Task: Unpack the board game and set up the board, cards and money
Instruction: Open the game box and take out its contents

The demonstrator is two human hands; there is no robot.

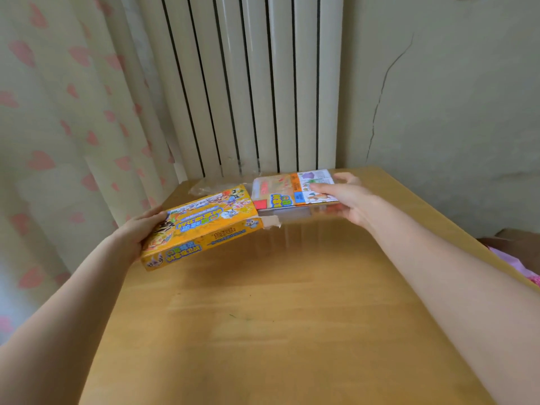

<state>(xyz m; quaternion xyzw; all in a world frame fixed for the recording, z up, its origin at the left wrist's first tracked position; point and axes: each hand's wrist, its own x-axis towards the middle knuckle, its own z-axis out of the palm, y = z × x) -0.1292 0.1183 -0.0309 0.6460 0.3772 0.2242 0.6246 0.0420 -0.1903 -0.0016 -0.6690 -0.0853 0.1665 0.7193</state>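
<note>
Early in the unpacking, by the look of it: orange game box (201, 226) held tilted above the wooden table (277, 302), gripped at its near-left end by the left hand (140, 232), fingers curled round the edge, thumb on the printed top. Open right end of the box torn at the flap, with a folded stack of contents (287, 191) partly drawn out of it, seemingly the folded board with printed sheets on top, perhaps wrapped in clear film, though too blurred to be sure. Right hand (347, 200) pinching the far-right end of that stack, thumb on top and fingers beneath, placed as if to draw it clear of the box. Crumpled clear plastic wrap (210, 187) lying on the table just behind the box, near the radiator (248, 83), so outer wrapping judged already off. Still to do, as far as can be told: freeing the stack fully, unfolding and laying out the board, finding and sorting cards and money; none of these visible on the table yet, and nothing set up so far
</note>
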